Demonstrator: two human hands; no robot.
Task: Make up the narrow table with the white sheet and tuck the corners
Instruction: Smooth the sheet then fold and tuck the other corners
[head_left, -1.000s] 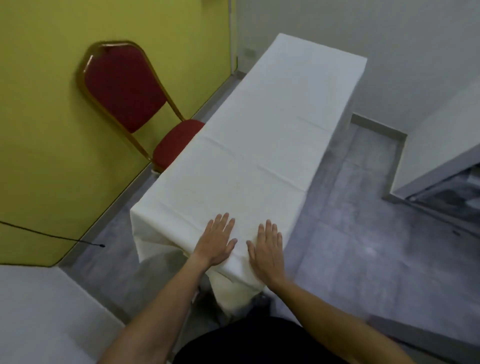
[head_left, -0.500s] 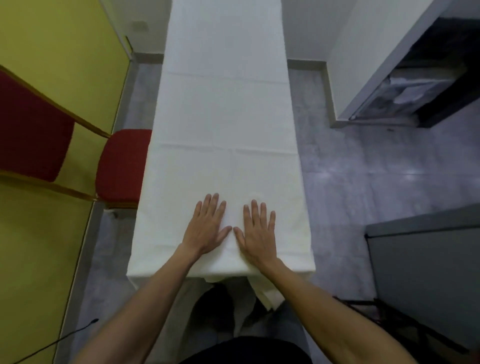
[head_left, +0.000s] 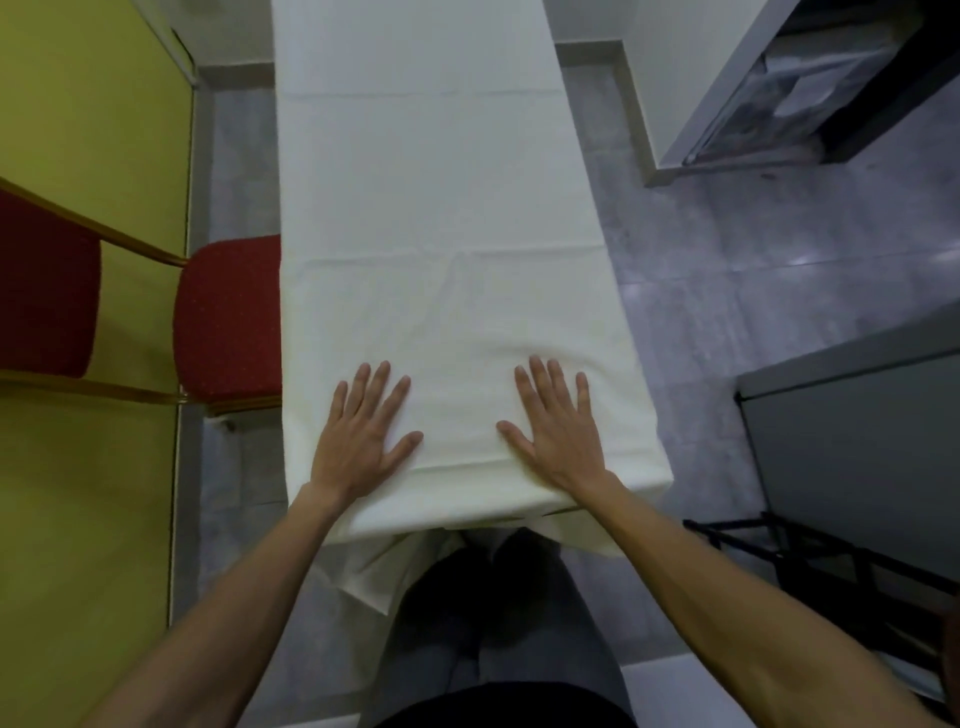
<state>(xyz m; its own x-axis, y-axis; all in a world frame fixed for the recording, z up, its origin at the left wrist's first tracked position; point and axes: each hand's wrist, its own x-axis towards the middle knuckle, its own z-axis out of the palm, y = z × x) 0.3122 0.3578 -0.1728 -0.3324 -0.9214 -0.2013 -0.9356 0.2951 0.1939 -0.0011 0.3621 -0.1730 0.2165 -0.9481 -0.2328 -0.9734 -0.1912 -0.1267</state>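
Near overhang: a loose flap (head_left: 374, 577) of the white sheet (head_left: 441, 208) is hanging off the near end toward 6 o'clock, untucked, in front of the person's dark clothing.
Left hand: the left hand (head_left: 363, 441) is lying palm down by the near left corner, fingers straight and fanned, thumb splayed toward 3 o'clock. It is pressing flat on the sheet.
Right hand: the right hand (head_left: 558, 436) is pressing flat the same way by the near right corner, fingers spread, thumb pointing toward 9 o'clock.
Sheet relative to hands: it is lying under both palms and stretching away from the fingertips toward 12 o'clock; a strip of cloth is showing between the two thumbs, which are well apart.
Ripples: shallow wrinkles are bunching just ahead of the right hand's fingertips.
Where the sheet is: it is covering the whole top of the narrow table, which is hidden beneath it, and folding down over the near right corner.
Long axis: it is running from 6 to 12 o'clock — the near short end facing the person, the far end leaving the top of the view.
Creases: two fold lines are crossing it from 9 to 3 o'clock, one mid-length, one farther off.
At 9 o'clock: a red chair (head_left: 228, 322) is standing just beside the left edge, by a yellow wall (head_left: 93, 130).
At 4 o'clock: a grey cabinet (head_left: 857, 441) is standing apart from the table.
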